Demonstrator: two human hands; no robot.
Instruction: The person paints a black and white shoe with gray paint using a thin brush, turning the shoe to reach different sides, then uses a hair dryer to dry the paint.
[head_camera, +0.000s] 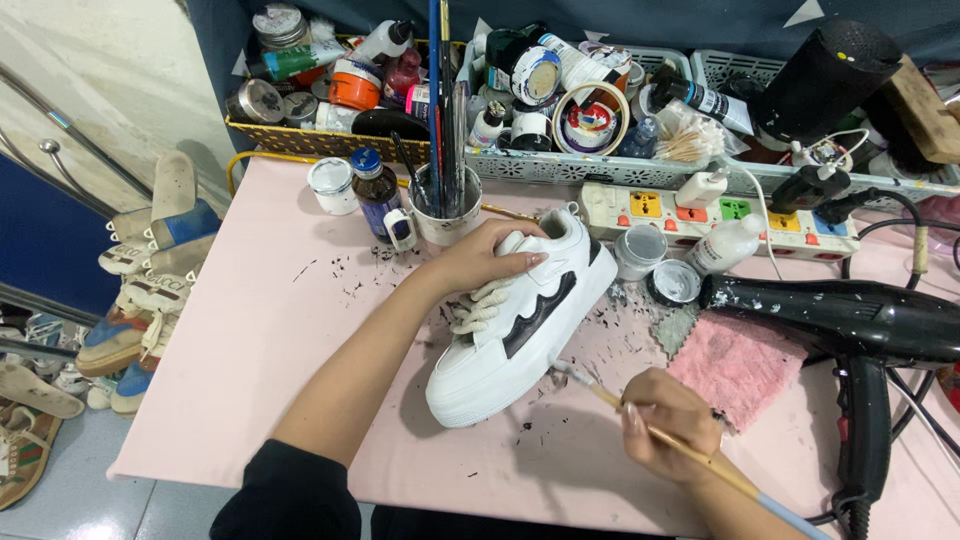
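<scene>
A white sneaker (500, 355) with a black wavy side panel and thick laces lies on the pink table (250, 360), toe toward me. My left hand (490, 258) rests on its tongue and collar, holding it steady. My right hand (668, 420) grips a thin wooden paintbrush (690, 455). The brush tip touches the sneaker's sole edge near the middle of its right side.
A black hair dryer (860, 325) and a pink cloth (735, 365) lie to the right. A small open paint jar (640, 250), its lid (675, 282), a power strip (720, 215), a cup of brushes (445, 205) and baskets of paints (340, 85) stand behind. Shoes (130, 300) sit on the floor to the left.
</scene>
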